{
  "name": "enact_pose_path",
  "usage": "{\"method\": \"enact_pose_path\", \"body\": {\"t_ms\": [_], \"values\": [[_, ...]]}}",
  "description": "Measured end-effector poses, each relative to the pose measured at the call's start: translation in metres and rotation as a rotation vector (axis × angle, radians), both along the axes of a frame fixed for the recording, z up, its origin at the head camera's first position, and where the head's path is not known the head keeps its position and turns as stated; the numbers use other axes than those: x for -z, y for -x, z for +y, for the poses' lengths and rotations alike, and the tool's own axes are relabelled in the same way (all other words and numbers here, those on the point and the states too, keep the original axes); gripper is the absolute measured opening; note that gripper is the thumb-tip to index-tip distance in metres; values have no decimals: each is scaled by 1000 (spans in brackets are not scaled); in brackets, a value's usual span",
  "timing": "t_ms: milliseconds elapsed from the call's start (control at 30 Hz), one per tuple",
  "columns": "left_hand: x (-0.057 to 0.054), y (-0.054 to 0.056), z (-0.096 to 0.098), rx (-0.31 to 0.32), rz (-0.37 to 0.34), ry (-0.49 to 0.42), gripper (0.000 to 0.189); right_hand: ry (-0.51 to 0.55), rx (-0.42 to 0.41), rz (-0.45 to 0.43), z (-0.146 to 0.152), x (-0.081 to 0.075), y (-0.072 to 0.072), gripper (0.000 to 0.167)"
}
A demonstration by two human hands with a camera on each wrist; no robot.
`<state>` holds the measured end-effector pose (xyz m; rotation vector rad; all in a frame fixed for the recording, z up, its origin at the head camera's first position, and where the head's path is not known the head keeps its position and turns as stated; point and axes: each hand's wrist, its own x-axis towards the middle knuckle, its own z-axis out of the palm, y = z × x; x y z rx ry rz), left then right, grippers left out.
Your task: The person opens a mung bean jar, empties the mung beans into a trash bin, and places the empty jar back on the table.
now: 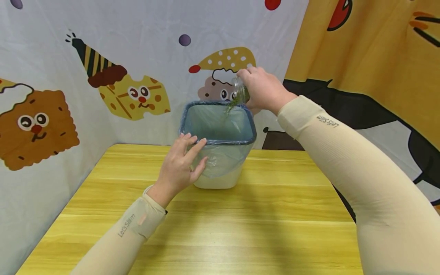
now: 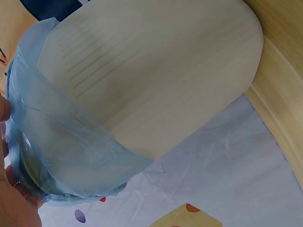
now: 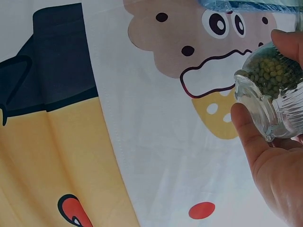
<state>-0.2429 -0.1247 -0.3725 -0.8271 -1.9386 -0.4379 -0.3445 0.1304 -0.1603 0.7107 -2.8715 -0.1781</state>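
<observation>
A tilted clear glass jar (image 1: 238, 90) is gripped by my right hand (image 1: 262, 88) above the right back corner of a trash bin (image 1: 220, 180). Small green beans, which look like mung beans (image 3: 272, 73), lie inside the jar, and a stream of them (image 1: 231, 105) falls from its mouth into the bin. A thin blue plastic bag (image 1: 220, 160) lines the bin and folds over its blue rim (image 1: 223, 142). My left hand (image 1: 178, 164) touches the near left corner of the rim with fairly straight fingers, thumb along the bag's outside. The bin's bottom is hidden.
The bin stands on a yellow wood-grain table (image 1: 213, 236), toward its far edge. Behind the table hangs a white cloth (image 1: 144, 34) printed with cartoon food; a yellow cartoon curtain (image 1: 371, 57) hangs at the right. Pale sleeves (image 1: 343, 152) cover both forearms.
</observation>
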Motion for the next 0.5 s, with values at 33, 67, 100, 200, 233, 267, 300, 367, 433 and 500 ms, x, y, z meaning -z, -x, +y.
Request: {"method": "enact_pose_path", "body": {"t_ms": [33, 67, 100, 200, 233, 267, 300, 367, 433, 500], "values": [[0, 0, 0, 0, 0, -1, 50, -1, 0, 0, 0, 0, 0, 95], [0, 0, 0, 0, 0, -1, 51, 0, 1, 1, 0, 0, 0, 95], [0, 0, 0, 0, -1, -1, 51, 0, 1, 2, 0, 0, 0, 95], [1, 0, 0, -2, -4, -1, 51, 4, 0, 5, 0, 0, 0, 94], [1, 0, 0, -3, -5, -1, 51, 5, -1, 7, -1, 0, -1, 94], [1, 0, 0, -3, -7, -1, 51, 6, -2, 9, -1, 0, -1, 94], [1, 0, 0, -2, -8, -1, 51, 5, -4, 12, -1, 0, -1, 94], [0, -1, 0, -1, -8, -2, 51, 0, -10, 22, -1, 0, -1, 94], [0, -1, 0, -2, -7, -2, 51, -8, -16, 33, 0, 0, -1, 94], [0, -1, 1, -2, -4, -3, 51, -16, -23, 45, 0, 0, -2, 94]]}}
